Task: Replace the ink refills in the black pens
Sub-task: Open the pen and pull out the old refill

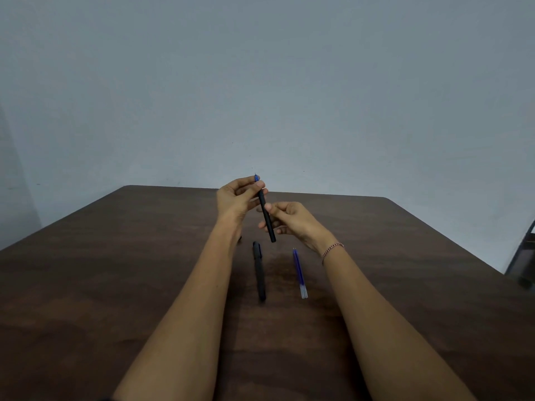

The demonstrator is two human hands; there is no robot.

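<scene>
I hold a black pen barrel tilted above the table, with a blue refill tip sticking out of its upper end. My left hand pinches that upper end by the tip. My right hand grips the barrel's middle from the right. A second black pen, capped, lies on the table below my hands. To its right lie two blue ink refills side by side. A small dark piece peeks out beside my left wrist.
The brown wooden table runs to a far edge against a grey wall. A dark chair frame stands past the table's right edge.
</scene>
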